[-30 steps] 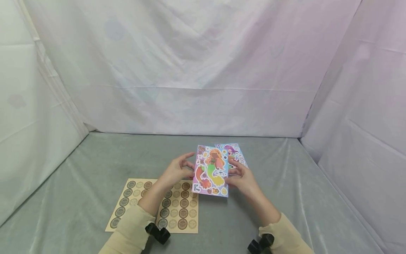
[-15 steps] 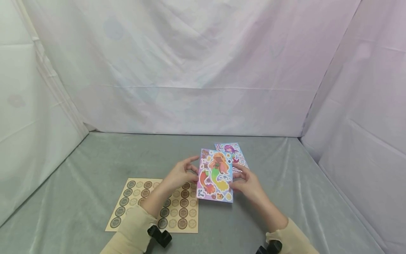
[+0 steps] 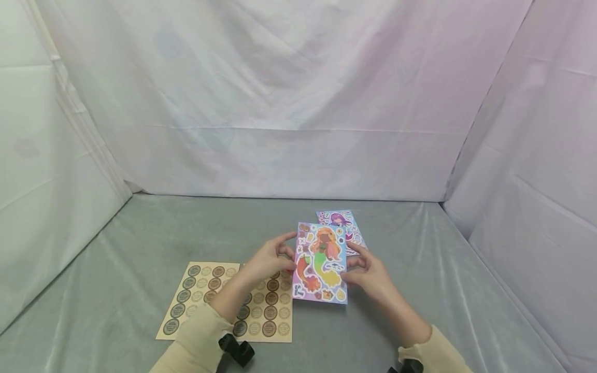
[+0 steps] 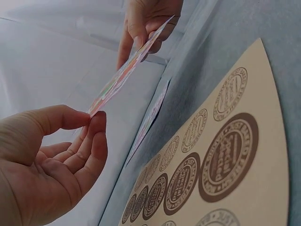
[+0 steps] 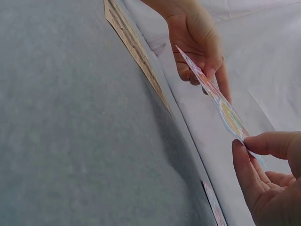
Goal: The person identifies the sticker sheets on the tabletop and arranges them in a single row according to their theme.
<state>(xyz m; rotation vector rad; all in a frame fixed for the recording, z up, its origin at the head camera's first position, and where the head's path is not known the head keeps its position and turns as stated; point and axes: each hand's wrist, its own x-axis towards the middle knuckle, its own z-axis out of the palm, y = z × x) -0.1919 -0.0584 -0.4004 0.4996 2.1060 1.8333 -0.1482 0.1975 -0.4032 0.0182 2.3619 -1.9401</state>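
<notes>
A mermaid sticker sheet [image 3: 322,264], pink to blue with white-edged figures, is held above the table by both hands. My left hand [image 3: 270,259] pinches its left edge between thumb and fingers, as the left wrist view shows up close. On the opposite edge my right hand [image 3: 370,272] pinches it the same way, thumb on the printed face. Behind it a second mermaid sticker sheet [image 3: 356,237], with a purple-haired figure, lies on the table, partly covered in the head view. Tan sheets of round stickers [image 3: 266,327] lie under my left forearm, partly hidden by it.
Grey cloth covers the table [image 3: 420,259]. White curtains [image 3: 289,103] hang behind it and along both sides. Black wrist mounts [image 3: 237,350] sit at the cuffs of the cream sleeves.
Both hands have brought the held sticker sheet to the right and nearer the body, uncovering more of the sheet behind. The tan sheets have stayed in place.
</notes>
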